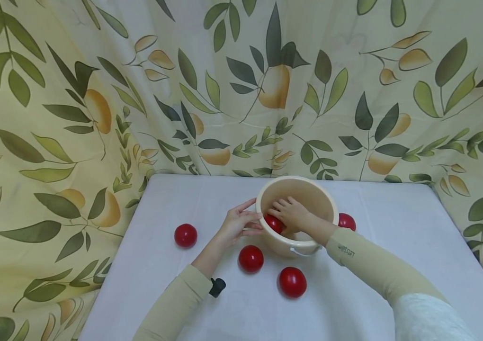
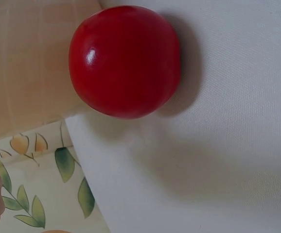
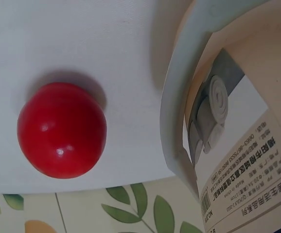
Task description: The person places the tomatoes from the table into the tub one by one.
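Observation:
A beige plastic bucket stands near the back of the white table. My right hand reaches down inside it, with fingers and thumb about a shiny red ball against the left inner wall. From outside, my left hand touches the left of the rim with spread, fairly straight fingers. Below the left hand lies another red ball, with a third in front of the bucket. The left wrist view shows a red ball close to the bucket wall.
One red ball lies farther left on the table. Another is partly hidden behind the bucket's right side. A printed label shows on the bucket in the right wrist view. A leaf-patterned curtain hangs behind the table.

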Demonstrator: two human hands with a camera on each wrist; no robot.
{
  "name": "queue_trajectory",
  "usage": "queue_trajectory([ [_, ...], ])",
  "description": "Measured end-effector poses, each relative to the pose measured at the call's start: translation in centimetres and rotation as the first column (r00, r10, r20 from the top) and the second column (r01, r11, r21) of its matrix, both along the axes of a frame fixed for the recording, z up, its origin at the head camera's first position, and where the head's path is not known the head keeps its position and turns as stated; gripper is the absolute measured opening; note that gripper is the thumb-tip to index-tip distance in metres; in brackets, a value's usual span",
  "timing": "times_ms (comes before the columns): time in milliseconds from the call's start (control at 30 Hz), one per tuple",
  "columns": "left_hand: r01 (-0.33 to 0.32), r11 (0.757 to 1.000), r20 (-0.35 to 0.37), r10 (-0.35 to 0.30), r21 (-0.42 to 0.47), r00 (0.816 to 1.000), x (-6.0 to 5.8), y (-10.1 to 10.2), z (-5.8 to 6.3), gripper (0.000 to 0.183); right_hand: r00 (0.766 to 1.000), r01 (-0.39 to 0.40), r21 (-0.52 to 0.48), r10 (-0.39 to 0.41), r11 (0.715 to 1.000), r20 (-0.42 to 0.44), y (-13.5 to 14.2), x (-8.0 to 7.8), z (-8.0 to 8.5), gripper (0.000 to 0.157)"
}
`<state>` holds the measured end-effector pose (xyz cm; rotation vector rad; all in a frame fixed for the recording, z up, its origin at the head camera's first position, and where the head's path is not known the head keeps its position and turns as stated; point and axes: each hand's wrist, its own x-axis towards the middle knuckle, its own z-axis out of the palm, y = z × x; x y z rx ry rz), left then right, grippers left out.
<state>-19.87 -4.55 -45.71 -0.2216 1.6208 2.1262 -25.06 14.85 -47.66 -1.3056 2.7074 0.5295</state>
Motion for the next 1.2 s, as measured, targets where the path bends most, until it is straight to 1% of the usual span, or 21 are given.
queue_trajectory([
  [100, -0.003, 1.0, 0.002, 0.003, -0.003, 1.0, 0.0, 0.0, 0.0, 0.056, 1.0, 0.004, -0.015, -0.004, 1.0, 0.011, 0.0, 0.0, 0.2, 0.071],
  [167, -0.002, 1.0, 0.0, 0.002, -0.003, 1.0, 0.0, 0.0, -0.1, 0.056, 1.0, 0.005, -0.061, -0.003, 0.998, 0.03, 0.1, 0.0, 0.3, 0.071],
  [233, -0.001, 1.0, -0.004, 0.001, 0.002, 1.0, 0.0, 0.0, -0.2, 0.055, 0.999, 0.007, -0.13, 0.0, 0.991, 0.052, 0.2, -0.2, 0.4, 0.071],
  [367, -0.001, 1.0, -0.012, 0.001, 0.02, 1.0, 0.0, -0.1, -0.2, 0.055, 0.998, 0.01, -0.269, 0.009, 0.963, 0.069, 0.5, -0.6, 0.8, 0.068],
  [467, -0.004, 1.0, -0.015, 0.004, 0.022, 1.0, 0.0, -0.1, -0.2, 0.056, 0.999, 0.003, -0.35, 0.013, 0.937, 0.044, 0.7, -0.9, 1.3, 0.064],
  [533, -0.005, 1.0, -0.016, 0.006, 0.018, 1.0, 0.1, -0.1, -0.2, 0.055, 1.0, 0.005, -0.418, 0.006, 0.908, 0.024, 0.8, -1.0, 1.7, 0.062],
  [600, -0.004, 1.0, -0.016, 0.004, 0.015, 1.0, 0.1, -0.2, -0.1, 0.055, 1.0, 0.006, -0.485, -0.006, 0.874, 0.003, 1.0, -1.0, 2.2, 0.06],
  [700, -0.001, 1.0, -0.014, 0.001, 0.009, 1.0, 0.0, -0.1, -0.1, 0.055, 0.998, 0.022, -0.578, -0.05, 0.816, -0.034, 1.5, -0.8, 3.0, 0.058],
  [767, 0.004, 1.0, -0.011, -0.004, 0.004, 1.0, 0.1, -0.1, 0.1, 0.055, 0.992, 0.017, -0.618, -0.09, 0.786, -0.086, 2.0, -0.5, 3.6, 0.057],
  [833, 0.002, 1.0, -0.004, -0.002, 0.002, 1.0, 0.1, -0.1, 0.0, 0.055, 0.98, 0.013, -0.663, -0.14, 0.749, -0.139, 2.8, -0.2, 4.1, 0.056],
  [900, 0.005, 1.0, -0.017, -0.004, 0.002, 1.0, 0.1, -0.1, -0.1, 0.055, 0.964, 0.004, -0.709, -0.192, 0.706, -0.186, 4.0, 0.2, 4.5, 0.056],
  [967, 0.005, 1.0, -0.031, -0.005, 0.008, 0.999, 0.2, 0.0, -0.3, 0.055, 0.945, 0.018, -0.747, -0.256, 0.665, -0.205, 5.5, 0.5, 4.8, 0.058],
  [1033, 0.007, 1.0, -0.055, -0.006, 0.02, 0.998, 0.2, -0.1, -0.3, 0.056, 0.926, 0.061, -0.776, -0.325, 0.628, -0.191, 7.2, 0.8, 5.0, 0.061],
  [1067, 0.006, 1.0, -0.062, -0.005, 0.026, 0.998, 0.3, -0.1, -0.3, 0.056, 0.917, 0.097, -0.785, -0.362, 0.612, -0.169, 8.0, 0.9, 5.0, 0.062],
  [1133, 0.001, 1.0, -0.062, 0.001, 0.031, 0.998, 0.3, -0.1, -0.2, 0.056, 0.889, 0.188, -0.79, -0.443, 0.584, -0.115, 9.8, 1.3, 4.8, 0.064],
  [1200, -0.005, 0.999, -0.056, 0.007, 0.034, 0.998, 0.2, 0.0, -0.3, 0.056, 0.859, 0.285, -0.785, -0.51, 0.55, -0.046, 11.4, 1.7, 4.4, 0.064],
])
